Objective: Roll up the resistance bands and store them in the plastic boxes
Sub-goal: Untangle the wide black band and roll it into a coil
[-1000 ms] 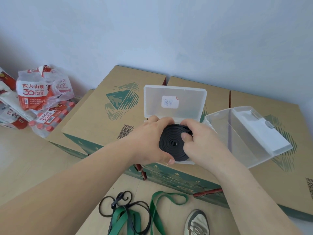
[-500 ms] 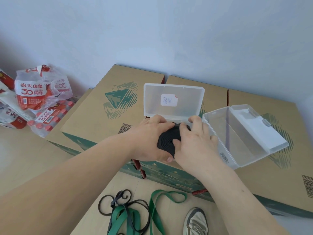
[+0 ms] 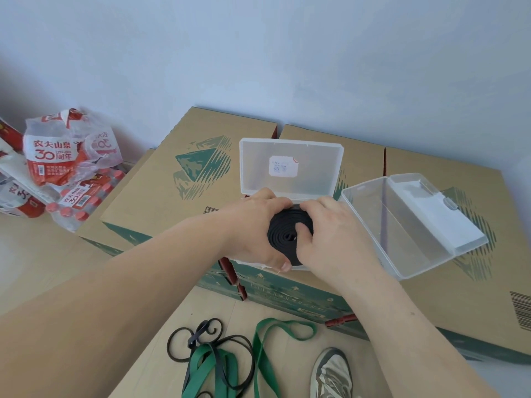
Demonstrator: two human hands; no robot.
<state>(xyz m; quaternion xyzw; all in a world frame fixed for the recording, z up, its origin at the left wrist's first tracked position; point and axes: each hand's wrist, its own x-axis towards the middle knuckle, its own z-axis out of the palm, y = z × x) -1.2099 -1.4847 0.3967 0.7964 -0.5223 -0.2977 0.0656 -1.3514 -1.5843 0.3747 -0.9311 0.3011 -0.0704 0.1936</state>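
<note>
A black resistance band rolled into a tight coil (image 3: 284, 232) sits between my two hands, over the base of a clear plastic box. That box's lid (image 3: 290, 170) stands open behind the coil. My left hand (image 3: 253, 228) wraps the coil's left side, thumb at its lower edge. My right hand (image 3: 330, 237) covers the right side, with the thumb pressing near the coil's centre. The box base is mostly hidden under my hands. A second clear plastic box (image 3: 402, 222) lies open and tilted to the right.
The boxes rest on cardboard cartons (image 3: 161, 196) against a pale wall. Loose green bands (image 3: 267, 351) and thin black bands (image 3: 201, 343) lie on the wooden floor below, beside a shoe (image 3: 333, 374). Shrink-wrapped bottle packs (image 3: 66, 168) are piled at the left.
Both hands lowered the black coil from just above the box down into its base, and my right thumb shifted onto the coil's centre.
</note>
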